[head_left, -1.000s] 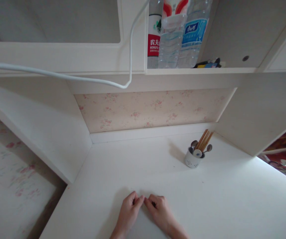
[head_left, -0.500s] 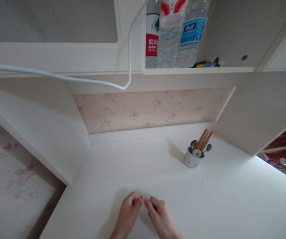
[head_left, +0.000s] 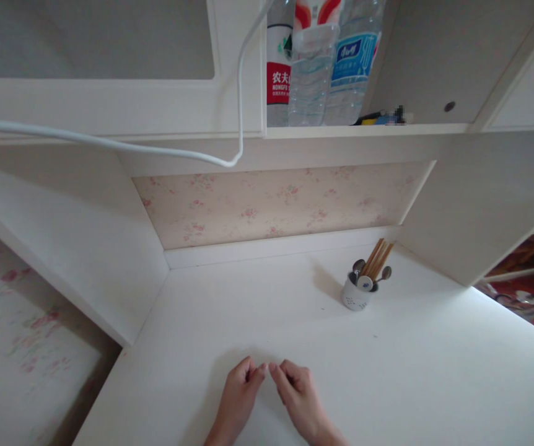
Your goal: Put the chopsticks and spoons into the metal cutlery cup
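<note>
Low in the head view, my left hand (head_left: pixel 240 391) is curled into a loose fist over the white tabletop (head_left: pixel 188 334), its thumb pointing inward. My right hand (head_left: pixel 298 391) is closed the same way, facing it. The two thumb tips are close together with a thin gap between them. No object shows in either hand; the palms are hidden. Farther back to the right stands a small white perforated holder (head_left: pixel 355 298). Wooden chopsticks (head_left: pixel 376 259), metal spoons (head_left: pixel 386 272) and a white round-ended utensil (head_left: pixel 365 284) stick out of it.
Above the table, a shelf (head_left: pixel 369 131) carries several plastic water bottles (head_left: pixel 311 77) and a few small dark, yellow and blue items (head_left: pixel 383 118). A white cable (head_left: pixel 155 148) hangs across the cabinet front. White side panels (head_left: pixel 76 229) bound the table left and right.
The view has shifted slightly, so the holder and bottles appear a little farther left. My thumb tips have drawn slightly apart; both hands stay closed.
</note>
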Motion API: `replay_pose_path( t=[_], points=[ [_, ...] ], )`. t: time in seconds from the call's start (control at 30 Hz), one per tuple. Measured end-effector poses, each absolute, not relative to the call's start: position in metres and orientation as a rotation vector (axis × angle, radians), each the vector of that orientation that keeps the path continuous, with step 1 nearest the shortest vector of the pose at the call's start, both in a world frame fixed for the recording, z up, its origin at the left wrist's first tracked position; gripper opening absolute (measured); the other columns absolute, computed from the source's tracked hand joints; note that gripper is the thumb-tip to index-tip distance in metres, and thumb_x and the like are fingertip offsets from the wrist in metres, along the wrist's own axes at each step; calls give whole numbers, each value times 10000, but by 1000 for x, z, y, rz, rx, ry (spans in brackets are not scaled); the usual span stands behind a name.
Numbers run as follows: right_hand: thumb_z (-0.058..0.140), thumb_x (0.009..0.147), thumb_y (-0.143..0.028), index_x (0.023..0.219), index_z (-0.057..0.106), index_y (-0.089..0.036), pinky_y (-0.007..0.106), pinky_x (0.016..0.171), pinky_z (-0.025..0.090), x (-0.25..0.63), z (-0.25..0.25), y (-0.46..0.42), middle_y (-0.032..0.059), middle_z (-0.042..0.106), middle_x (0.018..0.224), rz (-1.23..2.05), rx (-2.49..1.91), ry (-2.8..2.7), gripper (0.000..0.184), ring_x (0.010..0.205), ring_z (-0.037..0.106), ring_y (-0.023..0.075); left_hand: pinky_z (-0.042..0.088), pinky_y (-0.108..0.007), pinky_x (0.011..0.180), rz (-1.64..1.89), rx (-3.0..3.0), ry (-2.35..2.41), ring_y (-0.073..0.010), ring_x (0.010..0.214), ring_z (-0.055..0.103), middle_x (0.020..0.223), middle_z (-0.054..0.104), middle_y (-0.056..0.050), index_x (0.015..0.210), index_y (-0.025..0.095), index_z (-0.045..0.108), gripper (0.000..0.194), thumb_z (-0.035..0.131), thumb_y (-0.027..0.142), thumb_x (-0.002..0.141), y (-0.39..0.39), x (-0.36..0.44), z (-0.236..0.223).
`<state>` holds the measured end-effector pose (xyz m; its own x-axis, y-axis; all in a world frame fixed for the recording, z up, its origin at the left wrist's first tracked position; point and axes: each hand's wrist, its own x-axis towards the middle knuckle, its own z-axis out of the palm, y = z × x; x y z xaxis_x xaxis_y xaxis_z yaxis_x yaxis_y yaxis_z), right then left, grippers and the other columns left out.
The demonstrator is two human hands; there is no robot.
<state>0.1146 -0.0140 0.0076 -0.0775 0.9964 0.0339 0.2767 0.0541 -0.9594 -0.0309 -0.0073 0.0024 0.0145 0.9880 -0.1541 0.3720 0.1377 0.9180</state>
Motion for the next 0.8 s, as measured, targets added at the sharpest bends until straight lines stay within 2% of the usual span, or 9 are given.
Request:
replay_pose_path(
  t=[0.13,0.27,0.43,0.63,0.7,0.8],
  points=[
    [445,870,-615,515,374,-214,237,472,272,118,19,-14,-54,359,467,1100,-1335,-1399,540,464,328,97,289,-233,552,869,1366,1513,-116,581,310,583,293,68,603,225,320,480,487,637,785,-8,-30,3],
    [432,842,-668,522,384,-218,238,471,277,122,-2,-10,-55,364,466,1141,-1406,-1373,555,469,338,103,288,-232,560,859,1382,1501,-118,584,330,584,309,66,612,220,345,468,480,628,798,-8,-31,0],
    [419,873,-631,534,431,-199,235,484,272,122,-22,-10,-58,370,485,1087,-1428,-1483,549,492,348,102,294,-228,568,869,1405,1504,-123,600,350,590,324,60,612,217,355,470,477,629,804,-8,-31,-1],
    [431,894,-573,539,501,-179,224,499,308,123,-9,-9,-41,447,486,1177,-1424,-1500,534,495,398,101,294,-226,560,882,1400,1515,-120,592,352,585,331,61,606,216,357,439,496,580,808,-8,-31,-1],
    [457,894,-530,625,593,-167,220,515,348,134,2,-4,-19,538,541,1359,-1344,-1561,472,518,458,108,290,-226,559,881,1399,1516,-120,592,348,586,326,62,608,217,356,438,496,580,809,-8,-31,-3],
    [567,842,-477,930,679,-194,243,604,433,167,22,10,13,670,728,1524,-1221,-1666,317,654,579,146,279,-227,559,868,1395,1505,-116,589,329,591,303,65,616,218,341,456,488,603,811,-8,-32,-7]
  ],
)
